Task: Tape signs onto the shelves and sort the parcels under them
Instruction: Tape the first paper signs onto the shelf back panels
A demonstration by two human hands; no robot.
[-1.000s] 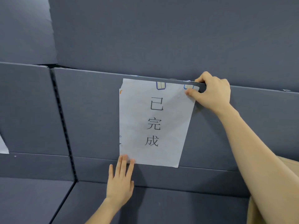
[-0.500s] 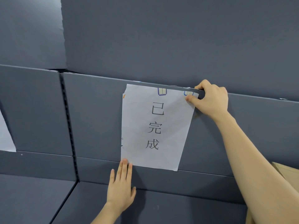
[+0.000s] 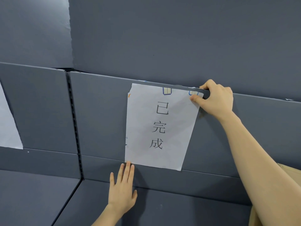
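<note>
A white paper sign with three black characters hangs against the grey back panel of the shelf. A piece of tape holds its top edge at the middle, and a second piece sits at the top right corner. My right hand hooks its fingers over the panel's top edge, with the thumb pressing the sign's top right corner. Below, my left hand lies flat on the panel with straight fingers, the fingertips touching the sign's bottom left corner.
Another white sheet hangs on the neighbouring panel at far left. A perforated upright divides the two shelf bays. A brown cardboard parcel shows at the bottom right behind my right forearm. The grey shelf floor runs below the sign.
The view has shifted, so the sign and the sheet at left sit lower and further right in frame. Both hands keep their places on the sign.
</note>
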